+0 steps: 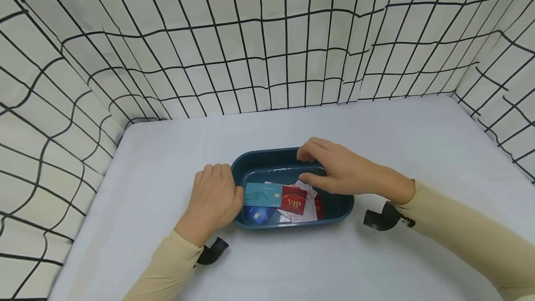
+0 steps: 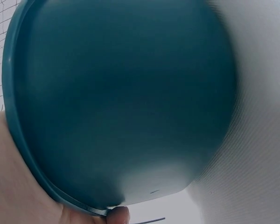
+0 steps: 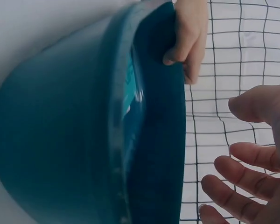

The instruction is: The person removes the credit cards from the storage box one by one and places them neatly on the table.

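A dark teal plastic tub (image 1: 267, 164) with rounded ends sits on the white surface. My left hand (image 1: 215, 199) grips its left rim, thumb over the edge; the left wrist view shows the tub's outer wall (image 2: 121, 93) beside the palm. Inside lie a teal VIP card (image 1: 263, 194), a red VIP card (image 1: 294, 199) overlapping it, a blue card (image 1: 259, 214) and pale pinkish pieces (image 1: 310, 210). Over the tub's right end hovers my right hand (image 1: 338, 166), thumb and fingers spread apart with nothing between them. The right wrist view shows those fingers (image 3: 224, 196) loosely bent above the rim.
White walls behind a black wire-like grid (image 1: 286, 50) enclose the back and both sides of the white table (image 1: 418, 143). A black wrist camera (image 1: 378, 219) hangs under the right cuff, another camera (image 1: 213, 251) under the left.
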`<state>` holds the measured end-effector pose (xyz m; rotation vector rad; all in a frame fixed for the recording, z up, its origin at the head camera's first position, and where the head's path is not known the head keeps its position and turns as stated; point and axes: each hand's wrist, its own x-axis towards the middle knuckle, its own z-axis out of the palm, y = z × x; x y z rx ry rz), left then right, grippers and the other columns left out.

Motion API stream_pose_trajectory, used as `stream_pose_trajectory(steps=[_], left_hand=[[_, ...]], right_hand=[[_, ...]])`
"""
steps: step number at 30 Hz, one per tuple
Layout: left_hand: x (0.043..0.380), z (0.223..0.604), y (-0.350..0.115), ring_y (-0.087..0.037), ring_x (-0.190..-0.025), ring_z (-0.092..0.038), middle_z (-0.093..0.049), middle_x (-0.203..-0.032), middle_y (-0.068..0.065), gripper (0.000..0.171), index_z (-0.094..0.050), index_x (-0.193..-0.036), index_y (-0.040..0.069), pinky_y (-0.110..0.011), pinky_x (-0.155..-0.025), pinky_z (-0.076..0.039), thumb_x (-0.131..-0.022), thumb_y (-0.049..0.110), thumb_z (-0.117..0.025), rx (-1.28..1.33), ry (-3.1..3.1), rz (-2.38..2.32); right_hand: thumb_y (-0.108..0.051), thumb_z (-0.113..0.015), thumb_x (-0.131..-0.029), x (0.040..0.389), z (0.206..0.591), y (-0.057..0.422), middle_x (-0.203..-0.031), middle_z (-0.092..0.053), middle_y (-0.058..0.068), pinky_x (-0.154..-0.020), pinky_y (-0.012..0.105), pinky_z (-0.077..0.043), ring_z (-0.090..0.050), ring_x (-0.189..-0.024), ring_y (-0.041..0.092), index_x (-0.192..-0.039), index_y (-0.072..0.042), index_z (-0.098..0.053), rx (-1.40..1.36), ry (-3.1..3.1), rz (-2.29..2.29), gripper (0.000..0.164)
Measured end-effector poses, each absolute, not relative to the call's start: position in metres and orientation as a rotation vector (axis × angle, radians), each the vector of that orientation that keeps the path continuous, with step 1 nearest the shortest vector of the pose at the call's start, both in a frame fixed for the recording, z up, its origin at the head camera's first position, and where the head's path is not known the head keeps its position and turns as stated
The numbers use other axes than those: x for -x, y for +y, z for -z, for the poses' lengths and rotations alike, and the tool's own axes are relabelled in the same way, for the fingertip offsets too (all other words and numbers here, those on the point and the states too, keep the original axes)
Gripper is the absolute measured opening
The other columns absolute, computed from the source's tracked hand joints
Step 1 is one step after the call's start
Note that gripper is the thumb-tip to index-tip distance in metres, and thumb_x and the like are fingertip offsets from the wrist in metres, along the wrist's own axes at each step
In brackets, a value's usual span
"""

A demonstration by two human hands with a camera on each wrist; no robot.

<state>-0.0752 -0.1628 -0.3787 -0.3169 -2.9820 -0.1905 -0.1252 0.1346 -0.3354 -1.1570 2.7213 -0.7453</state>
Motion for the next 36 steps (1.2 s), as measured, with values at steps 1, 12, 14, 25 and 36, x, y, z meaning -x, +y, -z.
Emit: stream_pose_trajectory(steps=[1, 12, 14, 25, 36], left_hand=[[0.075, 0.379, -0.163, -0.03, -0.082, -0.042, -0.044, -0.078, -0.01, 0.019, -0.05, -0.086, 0.0, -0.042, -0.077, -0.035, -0.091, 0.018, -0.052, 0.314, -2.982, 0.19], [0.074, 0.375, -0.166, -0.031, -0.083, -0.042, -0.045, -0.078, -0.011, 0.017, -0.048, -0.086, 0.001, -0.043, -0.078, -0.035, -0.091, 0.017, -0.052, 0.267, -2.997, 0.233], [0.075, 0.374, -0.166, -0.031, -0.083, -0.042, -0.044, -0.078, -0.01, 0.017, -0.048, -0.086, 0.002, -0.043, -0.078, -0.035, -0.091, 0.017, -0.05, 0.277, -3.002, 0.233], [0.075, 0.375, -0.164, -0.031, -0.084, -0.044, -0.047, -0.08, -0.012, 0.018, -0.051, -0.089, 0.0, -0.044, -0.078, -0.035, -0.091, 0.018, -0.052, 0.286, -3.002, 0.218], [0.077, 0.376, -0.163, -0.032, -0.083, -0.044, -0.046, -0.079, -0.011, 0.018, -0.049, -0.087, 0.001, -0.044, -0.078, -0.035, -0.091, 0.018, -0.053, 0.305, -3.003, 0.229]], right_hand=[[-0.033, -0.074, -0.093, 0.125, 0.335, 0.133, -0.124, -0.065, 0.006, -0.095, 0.039, -0.059, -0.063, -0.11, 0.019, -0.126, -0.012, -0.06, 1.159, 2.71, 0.757, 0.041], [-0.03, -0.072, -0.094, 0.13, 0.331, 0.116, -0.127, -0.069, 0.004, -0.093, 0.041, -0.059, -0.064, -0.11, 0.016, -0.133, -0.013, -0.06, 1.168, 2.534, 0.922, 0.044], [-0.029, -0.072, -0.094, 0.13, 0.332, 0.115, -0.128, -0.069, 0.004, -0.092, 0.038, -0.059, -0.065, -0.11, 0.014, -0.135, -0.013, -0.06, 1.156, 2.51, 0.944, 0.045], [-0.018, -0.067, -0.097, 0.138, 0.334, 0.108, -0.13, -0.068, 0.009, -0.096, 0.031, -0.058, -0.068, -0.108, 0.012, -0.139, -0.017, -0.058, 1.038, 2.238, 1.17, 0.043], [-0.018, -0.059, -0.101, 0.143, 0.339, 0.096, -0.13, -0.063, 0.018, -0.095, 0.038, -0.058, -0.069, -0.108, 0.027, -0.142, -0.006, -0.055, 0.832, 2.054, 1.298, 0.043]])
